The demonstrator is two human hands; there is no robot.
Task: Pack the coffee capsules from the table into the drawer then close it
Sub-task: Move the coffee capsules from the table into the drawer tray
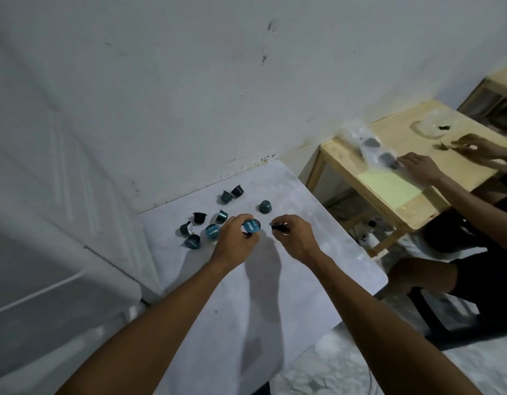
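Early going, judging by the spread: nothing seen packed yet, and no open drawer anywhere in view. Nearest, over the white table surface (246, 309), left hand (233, 240) curled round a teal coffee capsule with a printed blue foil lid (251, 226), lid turned up toward the camera. Just beside it, right hand (296, 238) pinching a small dark capsule (278, 227) between thumb and fingertips. Lifted clear or touching the surface: cannot tell.

Left of the hands, a cluster of five loose teal and black capsules (213, 231), some upright, some tipped over. Farther back, a lone teal capsule (265, 207) standing lid-down, then a pair of capsules (226, 196) close to the wall. Eight to gather besides the two in hand, then the drawer to fill and shut.

At far left, a white moulded unit (61, 280), possibly the drawer's housing; unclear. Beyond at right, a pale wooden table (397, 132), with another person's hand (420, 166) on a clear plastic bag (366, 143); well apart, probably no obstacle.
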